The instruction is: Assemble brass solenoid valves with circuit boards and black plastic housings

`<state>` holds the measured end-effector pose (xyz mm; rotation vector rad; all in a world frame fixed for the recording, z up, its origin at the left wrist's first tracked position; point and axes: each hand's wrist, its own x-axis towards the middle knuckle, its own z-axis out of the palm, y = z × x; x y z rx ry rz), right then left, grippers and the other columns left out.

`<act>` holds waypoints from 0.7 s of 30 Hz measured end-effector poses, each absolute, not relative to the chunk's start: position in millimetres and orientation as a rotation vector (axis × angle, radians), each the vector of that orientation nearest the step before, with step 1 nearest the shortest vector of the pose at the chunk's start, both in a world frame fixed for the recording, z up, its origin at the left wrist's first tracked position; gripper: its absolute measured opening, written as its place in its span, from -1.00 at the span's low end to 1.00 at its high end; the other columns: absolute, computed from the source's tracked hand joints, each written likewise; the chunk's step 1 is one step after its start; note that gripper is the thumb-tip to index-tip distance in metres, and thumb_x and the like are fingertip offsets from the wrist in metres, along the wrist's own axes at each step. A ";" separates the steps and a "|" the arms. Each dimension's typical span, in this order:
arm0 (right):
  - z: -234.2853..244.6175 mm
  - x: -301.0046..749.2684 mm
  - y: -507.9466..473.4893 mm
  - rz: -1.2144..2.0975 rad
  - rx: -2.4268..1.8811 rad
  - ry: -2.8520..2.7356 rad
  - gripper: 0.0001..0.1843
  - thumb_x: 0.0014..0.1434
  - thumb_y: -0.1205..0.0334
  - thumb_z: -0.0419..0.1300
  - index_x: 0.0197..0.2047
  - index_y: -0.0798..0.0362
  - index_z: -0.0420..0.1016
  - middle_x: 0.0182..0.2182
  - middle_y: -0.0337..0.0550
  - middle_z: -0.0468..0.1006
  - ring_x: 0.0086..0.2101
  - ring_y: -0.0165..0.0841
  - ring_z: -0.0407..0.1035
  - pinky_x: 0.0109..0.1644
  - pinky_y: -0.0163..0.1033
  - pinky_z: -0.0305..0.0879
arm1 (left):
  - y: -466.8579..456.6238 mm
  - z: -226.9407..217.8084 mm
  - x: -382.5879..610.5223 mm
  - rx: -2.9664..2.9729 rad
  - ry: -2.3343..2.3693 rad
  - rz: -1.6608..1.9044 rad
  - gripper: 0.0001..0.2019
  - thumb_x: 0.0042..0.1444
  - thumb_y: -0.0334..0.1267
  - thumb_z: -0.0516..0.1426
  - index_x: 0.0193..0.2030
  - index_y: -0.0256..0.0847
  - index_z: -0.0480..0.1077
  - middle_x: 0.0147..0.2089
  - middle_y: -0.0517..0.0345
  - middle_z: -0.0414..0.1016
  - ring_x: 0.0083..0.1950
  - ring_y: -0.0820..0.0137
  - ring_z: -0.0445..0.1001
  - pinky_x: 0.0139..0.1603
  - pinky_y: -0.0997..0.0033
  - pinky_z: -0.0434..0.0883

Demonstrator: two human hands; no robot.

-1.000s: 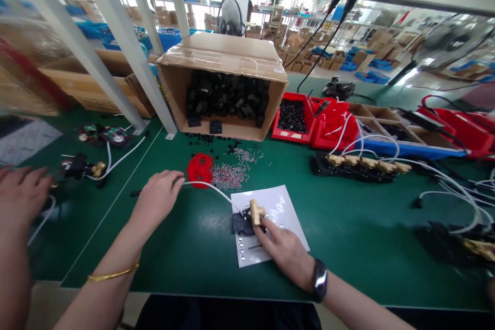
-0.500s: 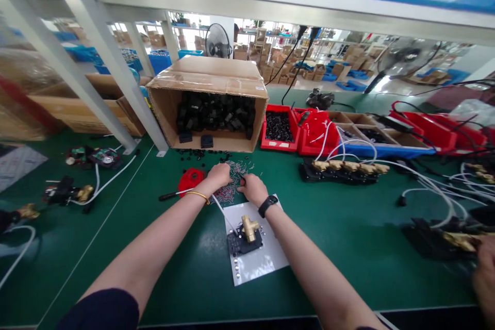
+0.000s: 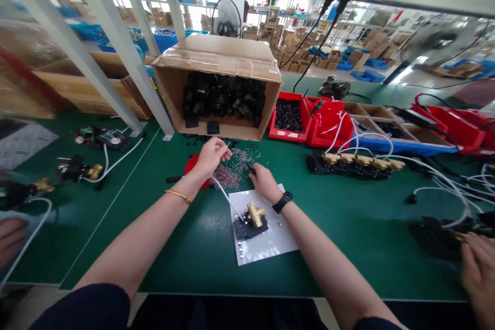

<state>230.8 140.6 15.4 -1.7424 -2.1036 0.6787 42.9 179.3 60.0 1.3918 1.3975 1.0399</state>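
Both hands work apart above the middle of the green tabletop (image 3: 193, 263). Thumb and fingertips of the left hand (image 3: 212, 155) are pinched together beside the scattered pins (image 3: 228, 178); whether they grip one cannot be told. Fingers of the right hand (image 3: 265, 183) are closed on a dark slim tool (image 3: 251, 168), mostly hidden, at the right side of that scatter.

Nearer the tabletop's front edge, a white sheet (image 3: 251, 256) carries a black unit (image 3: 243, 230) topped by a brass fitting (image 3: 256, 215). Its white cable (image 3: 227, 193) runs up towards the left wrist. Small silvery pieces (image 3: 240, 250) line the sheet's left edge.

Towards the far edge, an open cardboard box (image 3: 218, 51) of black parts (image 3: 224, 95) bears a small label (image 3: 273, 71), too tiny to read. White labels (image 3: 280, 132) on the front of a red bin (image 3: 290, 136) are equally illegible. At the tabletop's right edge shows another person's hand (image 3: 479, 268).
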 end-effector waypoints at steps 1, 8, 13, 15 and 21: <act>17.5 236.6 134.7 0.702 -1.718 -2.070 -0.91 0.17 0.40 0.05 -0.24 0.13 0.36 -0.32 -0.08 0.48 -0.31 -0.31 0.38 -0.26 -0.29 0.23 | 166.1 64.0 36.2 1.312 1.360 1.082 -0.94 0.16 -0.35 0.02 -0.27 -0.26 0.28 -0.44 0.15 0.44 -0.45 0.49 0.42 -0.37 0.48 0.35; 2.0 265.1 65.0 1.147 -1.558 -1.609 -0.79 0.09 0.21 0.10 -0.27 0.11 0.49 -0.40 -0.16 0.53 -0.40 -0.35 0.37 -0.34 -0.29 0.26 | 50.0 39.8 8.4 0.556 1.088 1.044 -0.80 -0.03 -0.35 0.22 -0.24 -0.36 0.39 -0.48 0.15 0.45 -0.48 0.53 0.40 -0.42 0.59 0.36; -1.4 252.2 27.2 1.015 -1.719 -1.348 -0.79 0.05 0.17 0.16 -0.30 0.09 0.52 -0.41 -0.12 0.56 -0.46 -0.31 0.37 -0.34 -0.22 0.29 | 26.9 12.6 25.5 0.310 1.067 1.031 -0.83 -0.04 -0.47 0.21 -0.29 -0.29 0.33 -0.42 0.07 0.53 -0.42 0.48 0.49 -0.37 0.58 0.40; 3.0 251.5 20.6 0.938 -1.752 -1.306 -0.78 0.04 0.15 0.17 -0.28 0.08 0.52 -0.39 -0.10 0.57 -0.46 -0.30 0.38 -0.32 -0.20 0.31 | 28.2 11.0 29.8 0.329 1.071 1.039 -0.80 -0.02 -0.47 0.20 -0.23 -0.29 0.31 -0.33 -0.02 0.57 -0.33 0.42 0.54 -0.28 0.53 0.43; 8.2 262.6 36.6 1.204 -1.641 -1.232 -0.80 -0.04 0.15 0.25 -0.36 0.09 0.47 -0.46 -0.13 0.58 -0.53 -0.35 0.37 -0.45 -0.27 0.28 | 33.0 13.0 33.3 0.318 1.004 1.039 -0.88 -0.05 -0.45 0.23 -0.38 -0.30 0.34 -0.22 -0.08 0.57 -0.14 0.33 0.55 -0.08 0.45 0.43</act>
